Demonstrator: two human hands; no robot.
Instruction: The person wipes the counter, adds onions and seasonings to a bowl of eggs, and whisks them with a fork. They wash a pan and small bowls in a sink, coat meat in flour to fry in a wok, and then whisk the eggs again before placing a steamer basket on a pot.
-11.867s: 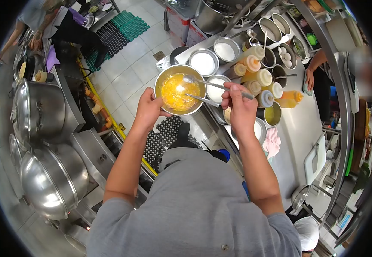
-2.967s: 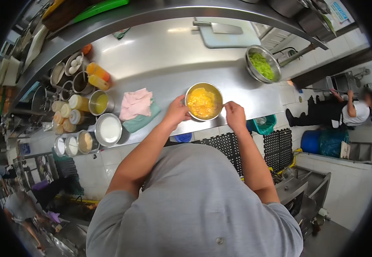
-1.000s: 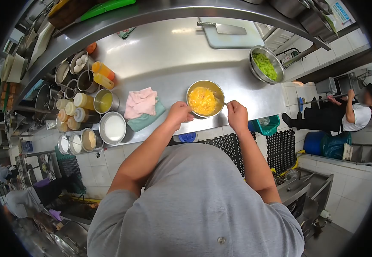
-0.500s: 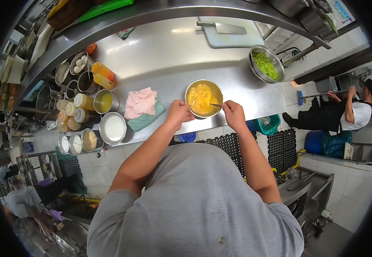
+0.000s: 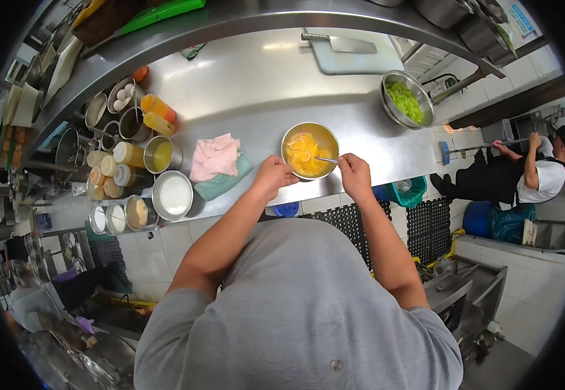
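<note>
A round metal bowl (image 5: pixel 288 140) stands near the front edge of the steel counter. Inside it is yellow beaten egg (image 5: pixel 303 148) with foamy swirls. My left hand (image 5: pixel 276 175) is closed on the bowl's lower left rim, thumb and fingers at the edge. On the bowl's right side, my right hand (image 5: pixel 355 173) grips the handle of a slim metal utensil (image 5: pixel 324 159). The utensil's head is sunk in the egg and hidden. Just left of the bowl lie a pink cloth (image 5: pixel 216 156) and a green cloth (image 5: pixel 227 184).
Several metal pots and squeeze bottles (image 5: pixel 126 154) crowd the left side, with white liquid (image 5: pixel 173 196) in one pot. A cleaver (image 5: pixel 352 44) lies on a white cutting board (image 5: pixel 341 64). Chopped greens (image 5: pixel 404 102) fill a bowl at right. A person (image 5: pixel 523 166) holds a long handle beyond.
The utensil in my right hand has shifted slightly inside the bowl, and the egg's swirls have changed. My left hand stays at the rim. The person at right has moved the long-handled tool.
</note>
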